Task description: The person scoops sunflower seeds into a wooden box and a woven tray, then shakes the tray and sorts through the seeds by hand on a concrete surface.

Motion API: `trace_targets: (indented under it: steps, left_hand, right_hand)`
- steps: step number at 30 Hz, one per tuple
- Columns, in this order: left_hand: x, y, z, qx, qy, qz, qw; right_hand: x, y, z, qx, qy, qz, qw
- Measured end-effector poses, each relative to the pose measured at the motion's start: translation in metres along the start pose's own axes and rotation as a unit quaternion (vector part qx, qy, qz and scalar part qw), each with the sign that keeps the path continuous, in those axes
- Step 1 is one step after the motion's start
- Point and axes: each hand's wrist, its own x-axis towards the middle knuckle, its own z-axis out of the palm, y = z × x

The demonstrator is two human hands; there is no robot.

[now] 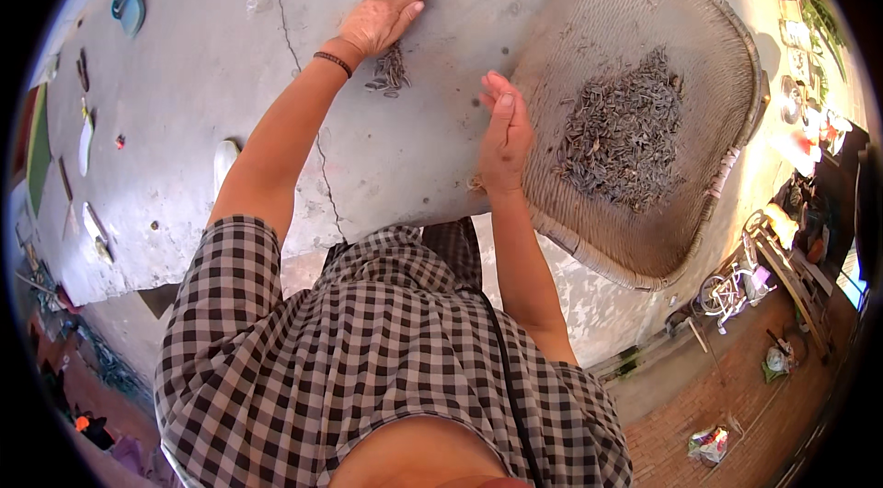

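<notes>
My left hand (382, 17) lies flat on the grey concrete slab (368, 152), fingers stretched out toward the right and nothing held. Just below its palm sits a small heap of dark, slender seeds (390, 74), which look like sunflower seeds in their shells. My right hand (506, 134) is beside the left edge of a shallow woven winnowing basket (685, 10). Its fingers are extended, the thumb lies over the palm side, and no object shows in it. Inside the basket a larger pile of the same seeds (625, 134) is spread toward the near half.
A blue slipper (130, 3) rests on the slab at the far left. A long crack (322, 161) runs through the slab's surface. To the lower right, a brick floor (667, 419) lies below, with a wooden frame (793, 286) and assorted clutter near it.
</notes>
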Motion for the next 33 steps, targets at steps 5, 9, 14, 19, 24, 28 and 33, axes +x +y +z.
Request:
trace_targets:
  steps: [5,9,14,19,24,28,33]
  left_hand:
    - [-0.042,0.036,0.0,-0.086,-0.076,0.093,0.989]
    - [-0.09,0.063,0.003,-0.123,-0.099,0.113,0.981]
    - [-0.131,0.108,0.004,-0.201,-0.096,0.089,0.971]
    - [-0.169,0.146,0.019,-0.248,-0.083,0.076,0.962]
    - [-0.196,0.174,0.03,-0.273,-0.052,0.072,0.958]
    - [-0.217,0.196,0.034,-0.293,-0.06,0.04,0.953]
    - [-0.24,0.214,0.047,-0.304,-0.009,0.048,0.951]
  right_hand:
    - [-0.08,0.001,0.017,0.174,-0.172,0.157,0.957]
    - [-0.153,0.027,-0.013,0.264,-0.296,0.349,0.849]
    - [-0.219,0.099,-0.046,0.389,-0.022,0.525,0.757]
    - [-0.208,0.127,-0.02,0.467,0.06,0.496,0.73]
    - [-0.211,0.134,0.002,0.514,0.098,0.488,0.699]
    - [-0.215,0.136,0.011,0.524,0.092,0.449,0.717]
    - [-0.22,0.129,0.012,0.57,0.027,0.343,0.746]
